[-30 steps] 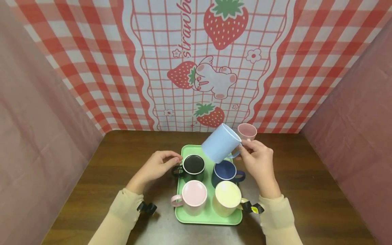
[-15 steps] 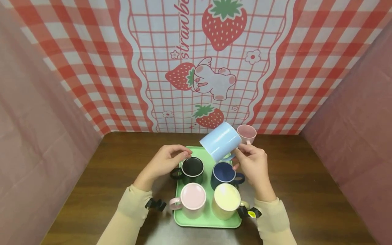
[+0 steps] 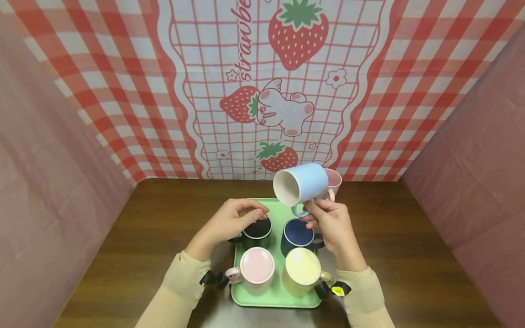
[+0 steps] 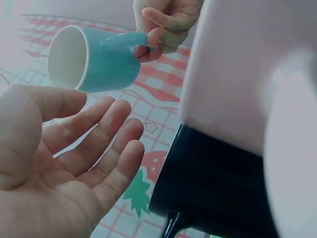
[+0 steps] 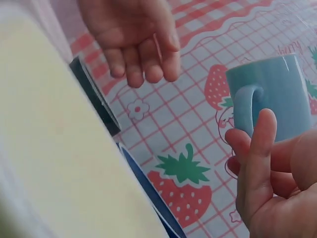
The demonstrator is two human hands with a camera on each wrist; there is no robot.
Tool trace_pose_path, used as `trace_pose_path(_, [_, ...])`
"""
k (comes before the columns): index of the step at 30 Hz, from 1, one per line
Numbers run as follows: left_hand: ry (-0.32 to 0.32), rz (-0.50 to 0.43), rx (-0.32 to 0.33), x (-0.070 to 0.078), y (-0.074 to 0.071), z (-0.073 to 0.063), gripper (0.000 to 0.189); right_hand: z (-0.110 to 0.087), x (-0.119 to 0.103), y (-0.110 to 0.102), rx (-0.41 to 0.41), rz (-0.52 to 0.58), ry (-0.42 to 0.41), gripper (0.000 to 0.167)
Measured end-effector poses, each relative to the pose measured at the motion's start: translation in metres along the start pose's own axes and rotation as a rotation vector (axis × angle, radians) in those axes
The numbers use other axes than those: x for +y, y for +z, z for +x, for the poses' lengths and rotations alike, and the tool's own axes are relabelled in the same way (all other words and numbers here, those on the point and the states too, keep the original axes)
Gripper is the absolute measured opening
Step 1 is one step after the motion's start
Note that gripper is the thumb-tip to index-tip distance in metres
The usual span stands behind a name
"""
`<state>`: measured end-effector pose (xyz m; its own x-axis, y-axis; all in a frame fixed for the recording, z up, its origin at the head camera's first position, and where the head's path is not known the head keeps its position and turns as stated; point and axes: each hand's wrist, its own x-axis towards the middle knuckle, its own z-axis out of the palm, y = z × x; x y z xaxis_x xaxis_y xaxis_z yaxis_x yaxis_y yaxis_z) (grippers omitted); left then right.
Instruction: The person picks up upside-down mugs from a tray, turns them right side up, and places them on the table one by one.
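Note:
My right hand [image 3: 333, 224] pinches the handle of a light blue mug [image 3: 313, 181], held in the air above the far right of a green tray [image 3: 278, 297]. The mug lies on its side, its white inside facing left. My left hand [image 3: 229, 224] hovers over the black mug [image 3: 257, 231], partly covering it. In the left wrist view, the left fingers are loosely spread with nothing in them, near the mouth of the blue mug [image 4: 111, 62]. The right wrist view shows fingers at the handle of the blue mug [image 5: 282, 99].
Also on the tray are a dark blue mug [image 3: 298, 233], a pink mug [image 3: 256, 271] and a yellow mug [image 3: 302, 273]. Another pink mug [image 3: 335, 179] stands behind the right hand, partly hidden by the blue one. A checked strawberry cloth [image 3: 229, 54] hangs behind the brown table [image 3: 172, 200].
The blue mug has turned in my right hand, so its mouth swings from the upper right round to the left. My left hand has moved right, from beside the black mug to over it.

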<state>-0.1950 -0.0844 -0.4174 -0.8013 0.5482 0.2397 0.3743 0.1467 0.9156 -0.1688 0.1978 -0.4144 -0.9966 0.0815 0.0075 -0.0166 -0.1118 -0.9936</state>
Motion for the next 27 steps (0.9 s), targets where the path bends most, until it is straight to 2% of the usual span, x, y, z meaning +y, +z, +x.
trace_pose_path(5, [0.011,-0.023,0.0,0.003,0.008,0.0,0.022,-0.001,0.001,0.0,-0.066,0.074,0.104,0.017])
trace_pose_path(10, [0.041,-0.079,0.03,0.007,0.023,0.001,0.021,-0.002,0.006,0.004,-0.147,0.161,0.16,0.026])
trace_pose_path(15, [0.032,-0.154,0.066,0.017,0.038,0.002,0.023,-0.003,0.01,0.006,-0.168,0.212,0.188,0.034])
trace_pose_path(20, [0.02,-0.171,0.041,0.026,0.045,0.001,0.029,-0.004,0.011,0.005,-0.194,0.216,0.208,0.037])
trace_pose_path(27, [0.006,-0.242,0.088,0.033,0.054,0.0,0.029,-0.005,0.011,0.009,-0.238,0.201,0.189,0.037])
